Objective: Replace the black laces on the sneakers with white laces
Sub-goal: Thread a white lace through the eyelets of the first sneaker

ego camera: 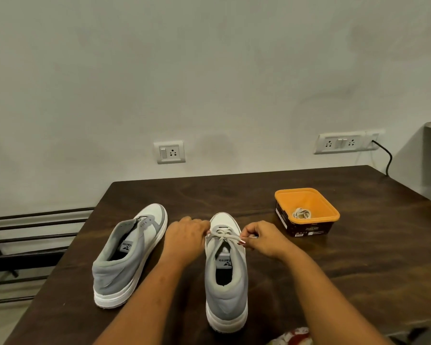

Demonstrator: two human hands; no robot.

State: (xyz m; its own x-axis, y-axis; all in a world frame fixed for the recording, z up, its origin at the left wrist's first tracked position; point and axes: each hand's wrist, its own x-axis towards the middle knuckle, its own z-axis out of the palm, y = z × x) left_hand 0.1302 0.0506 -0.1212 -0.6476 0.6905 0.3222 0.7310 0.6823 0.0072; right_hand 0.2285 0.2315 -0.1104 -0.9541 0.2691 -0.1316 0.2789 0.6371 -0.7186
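Two grey and white sneakers stand on the dark wooden table, toes pointing away from me. The left sneaker has no lace in its eyelets. The right sneaker carries a white lace crossed through its front eyelets. My left hand pinches the lace's left end beside the shoe. My right hand pinches the right end, pulled out to the side. A second white lace lies coiled in the orange tub. No black lace is in view.
The orange tub stands at the right, behind my right hand. A wall with switch sockets runs behind the table, and a black cable drops to its far right corner. Black metal bars lie left of the table.
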